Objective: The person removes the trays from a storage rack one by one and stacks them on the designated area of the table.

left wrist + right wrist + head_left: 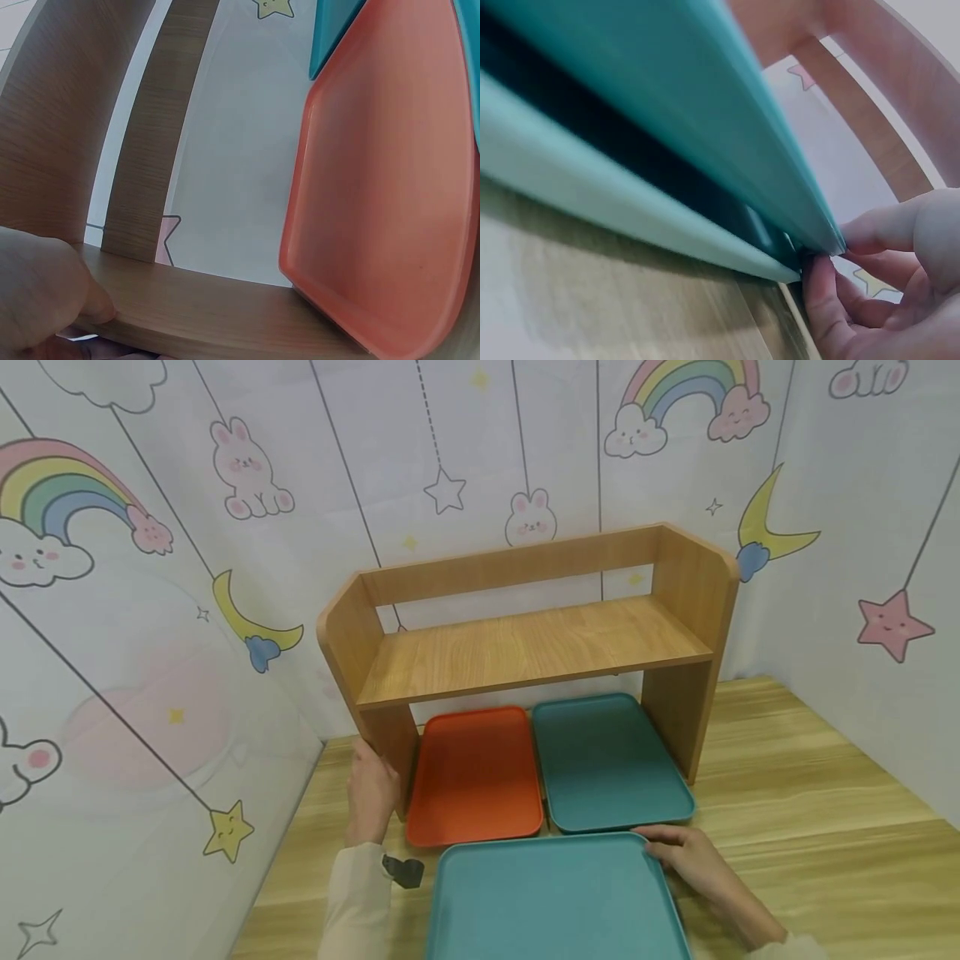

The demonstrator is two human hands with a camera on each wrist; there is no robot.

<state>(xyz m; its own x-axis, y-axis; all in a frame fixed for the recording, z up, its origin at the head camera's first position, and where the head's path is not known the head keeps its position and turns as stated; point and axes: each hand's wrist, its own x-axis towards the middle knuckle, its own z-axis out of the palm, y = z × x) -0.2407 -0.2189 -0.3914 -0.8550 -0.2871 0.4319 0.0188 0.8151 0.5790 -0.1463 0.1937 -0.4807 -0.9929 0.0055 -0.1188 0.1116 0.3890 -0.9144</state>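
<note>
A small wooden desk shelf stands on the table. My left hand grips the front edge of its left side panel; in the left wrist view, the hand has its thumb on the wood and fingers partly hidden beyond. In the foreground lies a teal tray, its far right corner pinched by my right hand. The right wrist view has that hand with thumb and fingers at a tray corner. Under the shelf, an orange tray lies left of another teal tray.
The wood-grain table extends to the right of the trays. Behind the shelf hangs a white cloth backdrop with printed rabbits, stars and rainbows, continuing along both sides. A black device sits at the left cuff.
</note>
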